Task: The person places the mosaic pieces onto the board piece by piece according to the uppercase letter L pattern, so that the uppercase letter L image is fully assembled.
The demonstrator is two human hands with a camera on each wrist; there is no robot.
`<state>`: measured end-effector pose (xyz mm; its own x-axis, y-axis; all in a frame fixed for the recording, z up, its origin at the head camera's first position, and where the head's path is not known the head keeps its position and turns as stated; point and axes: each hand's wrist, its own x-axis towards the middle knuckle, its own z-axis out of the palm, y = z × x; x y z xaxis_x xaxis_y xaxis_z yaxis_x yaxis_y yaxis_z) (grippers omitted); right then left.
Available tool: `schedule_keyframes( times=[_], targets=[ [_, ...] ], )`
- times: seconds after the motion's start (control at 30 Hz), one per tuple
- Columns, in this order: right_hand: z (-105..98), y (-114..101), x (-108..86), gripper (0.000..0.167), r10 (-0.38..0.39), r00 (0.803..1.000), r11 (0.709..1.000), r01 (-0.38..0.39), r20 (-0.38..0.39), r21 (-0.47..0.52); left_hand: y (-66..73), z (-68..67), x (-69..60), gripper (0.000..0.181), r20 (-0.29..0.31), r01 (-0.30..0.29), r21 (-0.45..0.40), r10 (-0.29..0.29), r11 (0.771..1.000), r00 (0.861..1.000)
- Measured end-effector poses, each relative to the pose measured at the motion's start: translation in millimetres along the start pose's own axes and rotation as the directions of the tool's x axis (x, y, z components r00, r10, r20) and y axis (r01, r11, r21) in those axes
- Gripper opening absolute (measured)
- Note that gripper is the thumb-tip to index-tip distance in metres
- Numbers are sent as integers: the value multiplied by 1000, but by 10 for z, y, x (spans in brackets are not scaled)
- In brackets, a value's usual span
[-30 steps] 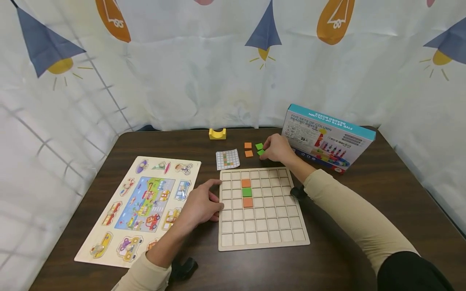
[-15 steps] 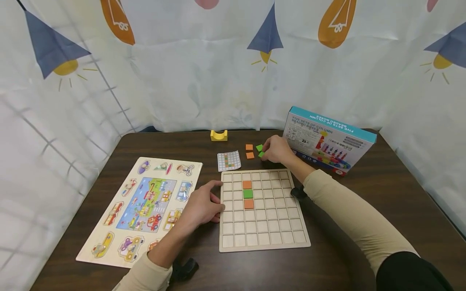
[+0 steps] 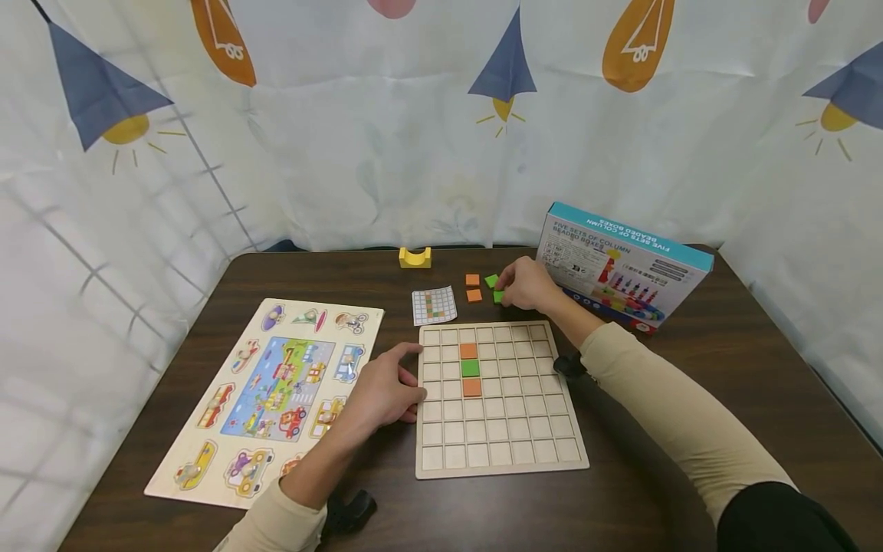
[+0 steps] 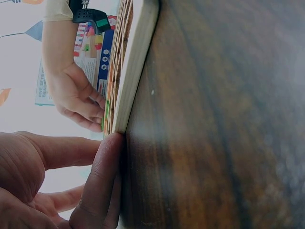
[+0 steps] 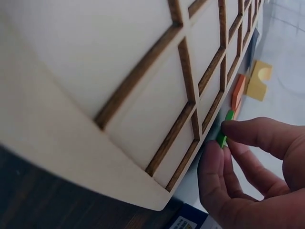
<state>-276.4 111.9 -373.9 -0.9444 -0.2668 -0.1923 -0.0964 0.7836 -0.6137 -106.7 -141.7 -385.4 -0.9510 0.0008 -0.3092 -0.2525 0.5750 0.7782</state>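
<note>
A pale wooden grid board (image 3: 502,437) lies on the table. In one of its columns sit an orange tile (image 3: 469,351), a green tile (image 3: 470,369) and another orange tile below. My left hand (image 3: 382,389) rests at the board's left edge, thumb and fingertips touching its side. Beyond the board's far edge, my right hand (image 3: 527,282) pinches a loose green square tile (image 5: 222,139) between thumb and finger. Another green tile (image 3: 491,280) lies just beside those fingertips. Two orange tiles (image 3: 472,280) lie to their left, near a small pattern card (image 3: 444,303).
A picture puzzle board (image 3: 250,475) lies at the left, partly behind the left forearm. A box (image 3: 621,264) stands upright behind the right hand. At the table's far edge sits a yellow block (image 3: 415,261) with a scooped top. A white patterned curtain hangs behind.
The pinched green tile has shifted slightly towards me and turned a little in my right fingers. My left hand stays at the board's edge. The head view has tilted slightly.
</note>
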Motion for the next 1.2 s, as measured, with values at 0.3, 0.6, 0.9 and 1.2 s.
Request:
schedule_keyframes(
  times=[0.3,0.6,0.9,1.2],
  targets=[
    [-29,11,-54,24,-18,1000,998,17,24,56,-1,3,5,70,-1,0,-7,0,1000,1000],
    [-40,17,-104,23,-60,998,996,58,27,69,7,-7,-7,70,0,-3,-3,3,1000,1000],
    [-46,-20,-199,24,-80,997,995,79,15,65,7,-2,11,70,-1,-5,0,5,1000,1000],
    [-34,-51,-306,23,-80,996,994,78,30,74,0,2,6,70,3,-1,14,1,1000,1000]
  ],
)
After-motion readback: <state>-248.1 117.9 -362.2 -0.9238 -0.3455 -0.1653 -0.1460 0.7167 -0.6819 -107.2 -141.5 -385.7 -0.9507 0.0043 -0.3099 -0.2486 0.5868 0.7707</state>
